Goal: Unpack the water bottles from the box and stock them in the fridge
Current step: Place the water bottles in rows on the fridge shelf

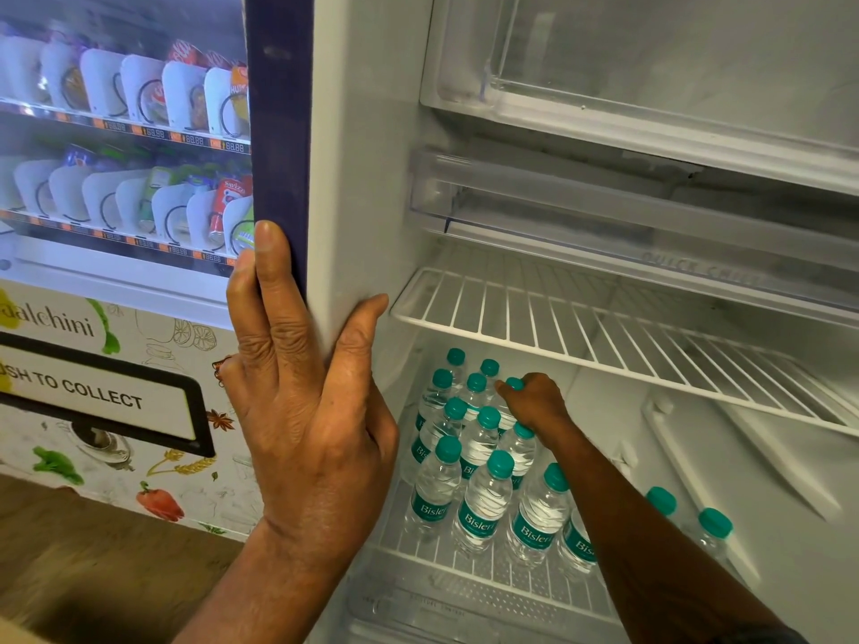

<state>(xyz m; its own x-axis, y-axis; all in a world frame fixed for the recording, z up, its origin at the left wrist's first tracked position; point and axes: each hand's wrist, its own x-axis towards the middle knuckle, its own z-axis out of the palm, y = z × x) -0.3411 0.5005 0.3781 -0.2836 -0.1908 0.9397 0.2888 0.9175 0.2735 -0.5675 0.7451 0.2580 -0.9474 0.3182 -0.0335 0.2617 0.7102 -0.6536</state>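
Grip: fingers point(504, 389) of the right hand point(534, 399) curl over the green cap of a back-row bottle point(513, 382), holding it by the top.
Brace: the left hand point(307, 411) clasps the fridge wall point(367, 178), fingers on its dark outer edge, thumb on the white inner face.
Contents: water bottles point(483, 499) stand packed in rows at the left of the bottom shelf point(418, 546); two more bottles point(711, 527) stand apart to their right.
Above the bottom shelf: a white wire rack point(558, 318), then a clear tray point(558, 197).
In the way: the right forearm crosses over the front-row bottles.
Left of the fridge wall: a lit vending machine point(116, 132) holding snack packets.
Bottle axis: all upright, caps up, long axis vertical.
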